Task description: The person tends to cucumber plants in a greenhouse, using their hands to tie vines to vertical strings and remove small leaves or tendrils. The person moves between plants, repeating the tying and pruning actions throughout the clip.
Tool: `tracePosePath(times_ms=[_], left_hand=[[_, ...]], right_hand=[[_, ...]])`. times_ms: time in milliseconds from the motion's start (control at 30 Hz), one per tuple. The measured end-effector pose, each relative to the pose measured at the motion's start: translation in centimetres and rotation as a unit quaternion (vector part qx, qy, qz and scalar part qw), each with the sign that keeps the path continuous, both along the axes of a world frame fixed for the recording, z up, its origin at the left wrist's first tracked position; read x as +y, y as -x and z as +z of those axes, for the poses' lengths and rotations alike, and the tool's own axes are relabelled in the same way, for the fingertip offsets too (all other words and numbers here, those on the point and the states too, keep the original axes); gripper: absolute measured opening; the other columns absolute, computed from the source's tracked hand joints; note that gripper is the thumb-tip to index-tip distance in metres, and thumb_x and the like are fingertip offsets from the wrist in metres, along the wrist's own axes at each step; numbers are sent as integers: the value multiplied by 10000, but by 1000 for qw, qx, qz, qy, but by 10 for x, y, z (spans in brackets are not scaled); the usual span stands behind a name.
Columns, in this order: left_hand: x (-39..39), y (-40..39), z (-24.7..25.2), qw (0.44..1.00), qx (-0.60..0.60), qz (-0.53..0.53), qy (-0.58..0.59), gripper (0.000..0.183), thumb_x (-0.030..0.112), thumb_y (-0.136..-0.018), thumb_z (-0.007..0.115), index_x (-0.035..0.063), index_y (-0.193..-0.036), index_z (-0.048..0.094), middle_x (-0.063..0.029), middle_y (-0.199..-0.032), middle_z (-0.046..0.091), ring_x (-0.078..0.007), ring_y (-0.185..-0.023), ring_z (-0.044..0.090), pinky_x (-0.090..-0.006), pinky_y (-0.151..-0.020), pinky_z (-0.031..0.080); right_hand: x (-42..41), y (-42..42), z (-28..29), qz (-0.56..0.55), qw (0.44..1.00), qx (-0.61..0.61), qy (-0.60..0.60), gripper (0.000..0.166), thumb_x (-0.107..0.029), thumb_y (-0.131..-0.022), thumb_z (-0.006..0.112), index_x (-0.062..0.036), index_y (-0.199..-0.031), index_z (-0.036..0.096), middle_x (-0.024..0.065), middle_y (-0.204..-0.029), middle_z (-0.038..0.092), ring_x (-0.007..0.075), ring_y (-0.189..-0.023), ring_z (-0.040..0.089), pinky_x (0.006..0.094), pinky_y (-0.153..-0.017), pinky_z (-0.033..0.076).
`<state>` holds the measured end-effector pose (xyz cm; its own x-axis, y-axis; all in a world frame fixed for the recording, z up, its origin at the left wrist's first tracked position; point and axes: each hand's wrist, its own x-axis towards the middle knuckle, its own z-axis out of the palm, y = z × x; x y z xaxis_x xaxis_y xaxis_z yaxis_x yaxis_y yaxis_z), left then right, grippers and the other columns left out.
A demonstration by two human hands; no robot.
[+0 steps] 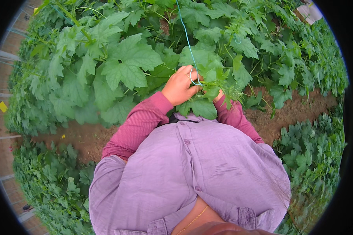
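Note:
Blue twine runs down from the top edge and loops by the fingers of my left hand. The fingers are bent around the loop, close to the leafy tip of a climbing vine. Most of my right hand is behind the vine's leaves, with a small part showing near the cuff; what it holds is hidden. A broad lobed leaf hangs below both hands, in front of my shirt. Another large lobed leaf spreads to the left of my left hand.
Dense vine foliage fills the bed ahead. Bare soil forms a path beside it, with more plant rows behind. Yellow cards are at the far left. A pale sheet lies among leaves at the upper right.

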<state>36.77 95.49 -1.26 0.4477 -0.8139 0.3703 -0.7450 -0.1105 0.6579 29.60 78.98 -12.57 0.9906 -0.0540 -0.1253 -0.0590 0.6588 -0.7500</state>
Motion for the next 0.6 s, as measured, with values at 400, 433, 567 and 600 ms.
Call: tracePosePath(times_ms=[400, 433, 567, 600], left_hand=[[12, -8, -32, 992, 100, 37, 73, 325, -83, -670, 623, 60, -962, 613, -75, -815, 561, -262, -800, 521, -335, -729, 433], [15, -13, -44, 989, 121, 37, 74, 354, -98, -666, 618, 64, -981, 613, -78, -819, 554, -262, -804, 523, -333, -733, 436], [28, -23, -76, 969, 238, 15, 65, 421, -136, -668, 599, 78, -1031, 606, -83, -852, 523, -257, -827, 533, -326, -753, 444], [25, -27, -83, 967, 248, -10, 60, 429, -138, -678, 594, 81, -1047, 601, -84, -862, 515, -255, -839, 537, -326, -764, 445]], right_hand=[[-2, 8, 14, -121, 969, 109, 188, 101, -80, -818, 554, -72, -916, 573, 85, -907, 614, 209, -788, 601, 325, -706, 481], [-11, 7, 14, -159, 890, 97, 416, 76, -70, -800, 563, -68, -876, 557, 91, -881, 605, 214, -758, 596, 332, -682, 478], [-50, 9, 48, -80, 585, 82, 803, 140, -118, -770, 614, -77, -895, 566, 121, -991, 590, 277, -748, 595, 346, -680, 480], [-51, -5, 68, -100, 617, 49, 779, 174, -132, -797, 606, -81, -959, 568, 122, -1053, 566, 250, -786, 597, 332, -706, 478]])
